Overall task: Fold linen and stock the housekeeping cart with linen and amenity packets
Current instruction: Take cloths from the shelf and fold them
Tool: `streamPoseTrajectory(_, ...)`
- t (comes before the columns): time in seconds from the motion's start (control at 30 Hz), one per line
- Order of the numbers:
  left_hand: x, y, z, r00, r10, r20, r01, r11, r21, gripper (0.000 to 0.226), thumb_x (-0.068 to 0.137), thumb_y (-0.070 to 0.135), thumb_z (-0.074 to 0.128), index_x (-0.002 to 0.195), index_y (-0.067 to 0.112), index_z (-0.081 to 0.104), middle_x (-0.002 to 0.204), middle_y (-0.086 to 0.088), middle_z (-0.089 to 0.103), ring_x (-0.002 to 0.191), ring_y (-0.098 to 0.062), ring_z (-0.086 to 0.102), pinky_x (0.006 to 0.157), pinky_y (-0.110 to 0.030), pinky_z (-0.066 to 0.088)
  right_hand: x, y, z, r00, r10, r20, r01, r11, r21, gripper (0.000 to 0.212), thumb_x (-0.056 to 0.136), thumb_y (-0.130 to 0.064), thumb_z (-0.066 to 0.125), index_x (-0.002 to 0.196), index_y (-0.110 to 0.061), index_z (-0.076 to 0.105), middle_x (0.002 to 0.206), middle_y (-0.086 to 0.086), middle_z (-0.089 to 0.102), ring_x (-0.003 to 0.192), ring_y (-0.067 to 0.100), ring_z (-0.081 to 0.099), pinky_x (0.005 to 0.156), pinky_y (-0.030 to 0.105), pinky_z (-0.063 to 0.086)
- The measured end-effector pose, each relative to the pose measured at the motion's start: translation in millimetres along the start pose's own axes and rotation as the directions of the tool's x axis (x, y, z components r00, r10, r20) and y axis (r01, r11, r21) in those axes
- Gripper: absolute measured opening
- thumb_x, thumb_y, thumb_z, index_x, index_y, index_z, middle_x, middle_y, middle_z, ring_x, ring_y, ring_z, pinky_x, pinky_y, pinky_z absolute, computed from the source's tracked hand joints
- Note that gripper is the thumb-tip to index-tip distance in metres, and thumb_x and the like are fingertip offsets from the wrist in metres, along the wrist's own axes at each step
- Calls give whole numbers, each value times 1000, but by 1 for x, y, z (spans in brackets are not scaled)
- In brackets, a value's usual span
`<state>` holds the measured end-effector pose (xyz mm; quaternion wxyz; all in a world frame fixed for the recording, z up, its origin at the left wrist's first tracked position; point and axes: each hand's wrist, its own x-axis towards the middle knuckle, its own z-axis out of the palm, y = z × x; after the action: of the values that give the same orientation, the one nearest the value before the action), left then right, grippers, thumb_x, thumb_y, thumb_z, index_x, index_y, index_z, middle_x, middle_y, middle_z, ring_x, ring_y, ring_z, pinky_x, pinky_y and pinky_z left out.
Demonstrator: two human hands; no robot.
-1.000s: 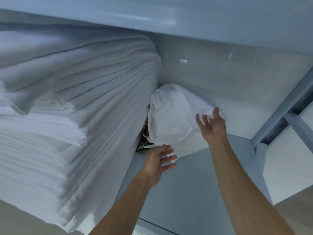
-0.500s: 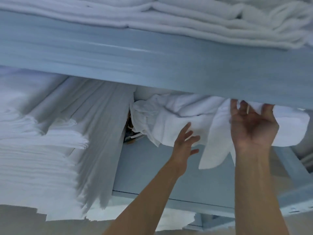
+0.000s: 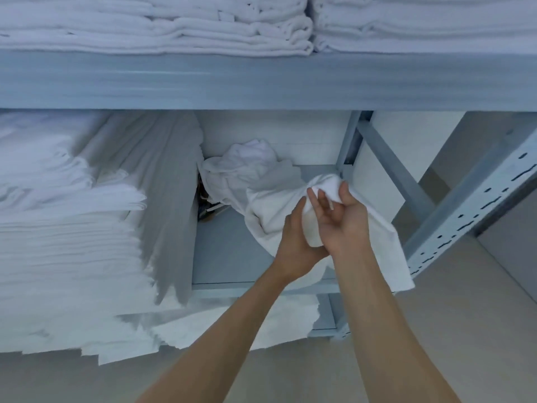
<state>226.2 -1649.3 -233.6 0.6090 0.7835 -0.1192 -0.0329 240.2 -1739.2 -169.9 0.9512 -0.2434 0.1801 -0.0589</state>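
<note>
Grey metal shelving unit [image 3: 261, 82] against a pale wall, beige floor below. At centre right of the frame, a crumpled white cloth [image 3: 270, 205] lies partly on the middle shelf [image 3: 226, 251] and is drawn toward the shelf's front edge, one flap hanging over it.

Both hands meet on the cloth. Right hand [image 3: 343, 222]: fingers curled, bunching a fold at its top. Left hand [image 3: 296, 237]: tucked just under the right, fingers wrapped into the cloth; fingertips hidden by fabric and the other hand.

Behind the cloth, more rumpled white linen [image 3: 250, 158] at the shelf's back. Left of it, a tall stack of folded sheets [image 3: 72, 228] fills the left half of the frame, edges overhanging. A small dark object [image 3: 206, 207] sits wedged between stack and cloth; cannot make out what it is. Upper shelf carries folded towels [image 3: 162, 21], cut off at the top. Perforated upright [image 3: 470, 210] at right.

Half a second ago both hands were open-fingered and apart; now they are together, gripping, and the cloth has come forward.
</note>
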Motion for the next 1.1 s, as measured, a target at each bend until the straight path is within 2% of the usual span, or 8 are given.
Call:
streamPoseTrajectory(0.1,-36,-3,23,963,-88,-253,139,971,193,75,90,13,66,152,17,23,147,-11,37,127,-27,48,98,-32,43,-36,9,-14,985,173,14,-172,982,-80,38,93,-26,68,121,0,62,98,12,61,94,25,72,91,45,57)
streamPoseTrajectory(0.2,-75,-6,42,897,-86,-433,228,930,288,52,94,32,61,137,17,36,119,-1,51,94,-22,60,71,-35,50,-77,10,-34,969,245,21,-241,964,-113,47,91,-24,70,127,5,58,95,14,58,98,25,67,95,42,56)
streamPoseTrajectory(0.33,-111,-7,45,869,-58,-491,228,928,294,3,97,13,53,100,12,52,84,-2,59,78,-26,58,58,-29,37,-109,-18,-65,972,233,43,-230,971,-61,35,94,-14,66,118,10,60,104,21,61,93,25,62,98,43,53)
streamPoseTrajectory(0.57,-145,44,42,840,168,-516,38,930,365,21,94,-2,46,99,13,60,65,11,51,58,-5,46,50,-14,33,-135,-51,-112,998,-62,-1,57,924,-379,34,97,-23,62,119,3,63,106,19,72,87,21,73,83,35,59)
streamPoseTrajectory(0.77,-162,67,29,844,252,-473,-61,922,382,21,92,-1,49,99,14,63,64,15,52,59,-2,48,51,-14,32,-182,-39,-166,815,-556,161,442,419,-793,25,97,-40,58,80,-24,68,82,-11,71,82,7,66,75,20,49)
streamPoseTrajectory(0.93,-185,76,-8,838,319,-442,-98,885,454,16,95,6,54,101,15,66,77,5,64,67,-9,55,60,-29,43,-193,-26,-178,524,-797,302,444,-47,-895,33,81,-10,77,95,-13,48,94,4,49,88,28,48,79,48,47)
streamPoseTrajectory(1.0,-197,80,-28,843,341,-417,-99,859,502,14,96,8,54,100,12,66,79,-1,66,69,-19,58,63,-39,46,-195,-26,-174,530,-788,312,302,-168,-938,45,74,-18,85,108,-8,57,104,16,49,100,32,43,86,46,37)
streamPoseTrajectory(1.1,-212,88,-59,823,380,-423,-96,827,555,13,96,8,54,100,10,66,80,-5,68,67,-20,57,58,-36,43,-196,-23,-177,768,-593,241,69,-298,-952,42,78,-42,80,108,-16,68,113,15,53,110,33,43,93,43,32)
